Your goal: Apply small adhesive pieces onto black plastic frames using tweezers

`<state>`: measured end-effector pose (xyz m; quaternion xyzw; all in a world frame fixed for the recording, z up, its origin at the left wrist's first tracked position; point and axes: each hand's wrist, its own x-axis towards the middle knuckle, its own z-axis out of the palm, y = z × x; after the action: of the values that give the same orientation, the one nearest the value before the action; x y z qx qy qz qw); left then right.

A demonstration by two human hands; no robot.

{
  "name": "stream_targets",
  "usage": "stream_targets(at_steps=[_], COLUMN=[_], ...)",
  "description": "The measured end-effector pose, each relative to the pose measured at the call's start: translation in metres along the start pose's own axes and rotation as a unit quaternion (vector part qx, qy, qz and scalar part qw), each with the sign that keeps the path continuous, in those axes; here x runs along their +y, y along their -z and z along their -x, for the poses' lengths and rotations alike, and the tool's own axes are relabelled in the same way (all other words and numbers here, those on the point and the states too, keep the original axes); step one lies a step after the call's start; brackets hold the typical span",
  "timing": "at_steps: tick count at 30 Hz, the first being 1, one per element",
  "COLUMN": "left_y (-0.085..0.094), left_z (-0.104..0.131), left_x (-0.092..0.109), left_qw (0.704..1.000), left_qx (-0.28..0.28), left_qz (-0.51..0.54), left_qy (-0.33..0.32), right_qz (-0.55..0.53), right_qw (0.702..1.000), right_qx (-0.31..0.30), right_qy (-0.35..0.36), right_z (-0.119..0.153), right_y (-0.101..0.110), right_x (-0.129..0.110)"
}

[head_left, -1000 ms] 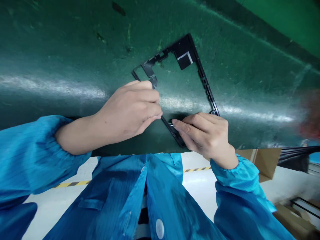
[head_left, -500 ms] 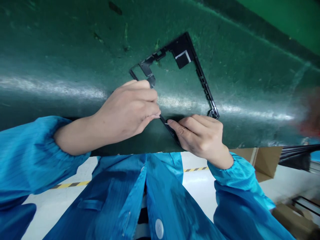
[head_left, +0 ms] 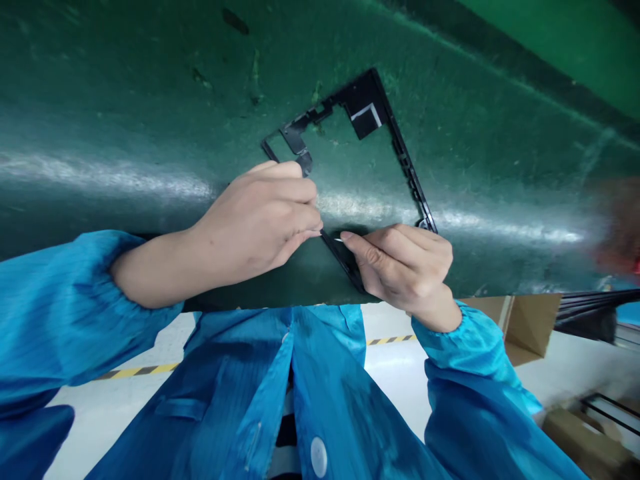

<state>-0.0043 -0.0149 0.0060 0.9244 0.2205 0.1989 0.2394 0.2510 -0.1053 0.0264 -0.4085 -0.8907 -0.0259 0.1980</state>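
Observation:
A thin black plastic frame [head_left: 407, 167], broad at its far corner with a white L-shaped mark, lies turned at an angle on the green worktop [head_left: 150, 120]. My left hand [head_left: 275, 210] is closed over its near-left side, thumb and fingers pinched on the rail and hiding part of it. My right hand [head_left: 407, 263] is closed above the near corner. A small whitish sliver [head_left: 339, 239] sticks out from between its thumb and finger, just over the rail. Most of that sliver is hidden, so its kind cannot be made out.
The worktop's front edge runs close below both hands. Beyond it, an open cardboard box [head_left: 533, 327] and a black plastic bag [head_left: 587, 317] are at the right. Yellow-and-black tape [head_left: 393, 340] marks the pale floor.
My right hand has moved slightly right and away from the rail, taking the whitish sliver with it, and more of the frame's near corner shows. The left hand stays almost still.

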Motion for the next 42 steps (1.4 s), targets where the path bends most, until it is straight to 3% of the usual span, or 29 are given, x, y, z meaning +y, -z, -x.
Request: stream_targets(at_steps=[7, 15, 31, 42], left_y=[0.001, 0.0, 0.001, 0.001], left_z=[0.0, -0.001, 0.001, 0.0], left_x=[0.001, 0.0, 0.001, 0.001], left_qw=[1.0, 1.0, 0.999, 1.0], left_qx=[-0.019, -0.013, -0.026, -0.016], left_qz=[-0.011, -0.022, -0.022, -0.02], left_qy=[0.01, 0.0, 0.014, 0.008], right_qz=[-0.025, -0.024, -0.028, -0.029], right_qw=[0.998, 0.996, 0.996, 0.999], right_qx=[-0.064, -0.087, -0.084, -0.02], right_qy=[0.01, 0.011, 0.01, 0.009], right_z=[-0.005, -0.001, -0.002, 0.005], right_y=[0.009, 0.01, 0.007, -0.005], right_x=[0.006, 0.004, 0.001, 0.002])
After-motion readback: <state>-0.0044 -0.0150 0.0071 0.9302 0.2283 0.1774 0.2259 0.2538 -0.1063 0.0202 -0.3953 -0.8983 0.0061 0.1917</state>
